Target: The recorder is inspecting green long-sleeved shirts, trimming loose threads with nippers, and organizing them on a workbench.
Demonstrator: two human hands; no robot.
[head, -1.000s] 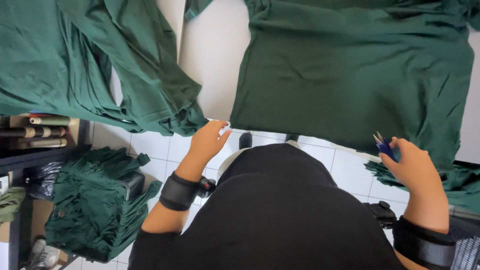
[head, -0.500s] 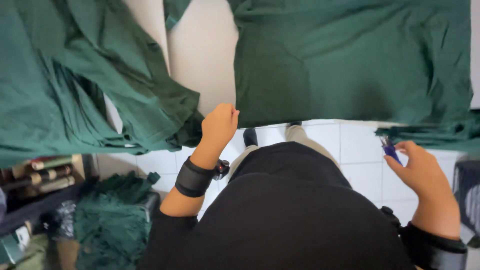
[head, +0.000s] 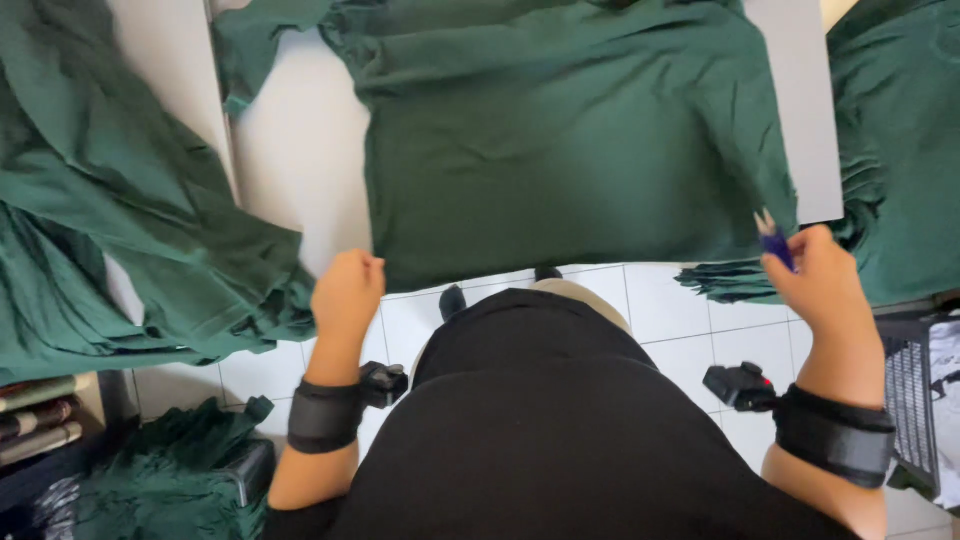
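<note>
Green shirt (head: 570,140), dark and plain, lies spread flat on the white surface (head: 290,150), its lower hem running along the near edge just in front of the person standing there. The left hand (head: 347,292) is at the hem's left corner, fingers curled into a clenched grip right at the edge of the cloth; from where I stand I cannot tell for sure whether a fold of fabric is pinched inside it. The right hand (head: 820,280) is held up off the shirt's lower right corner, its grip closed around a small pair of blue thread snips (head: 772,238), whose pale tips poke up above the fingers and overlap the shirt's edge in view. Both wrists carry broad black bands, the left wristband (head: 325,415) and the right wristband (head: 835,435), each with a small black device fixed to it. On the left, a loose heap of green garments (head: 120,240) drapes over the surface's edge and hangs downward. Another stack of green garments (head: 895,150) sits to the right, just beyond the surface's right edge. Below, the white tiled floor (head: 680,310) shows between the surface and the person's black clothing, and a further pile of green cloth (head: 170,480) lies low at the left.
</note>
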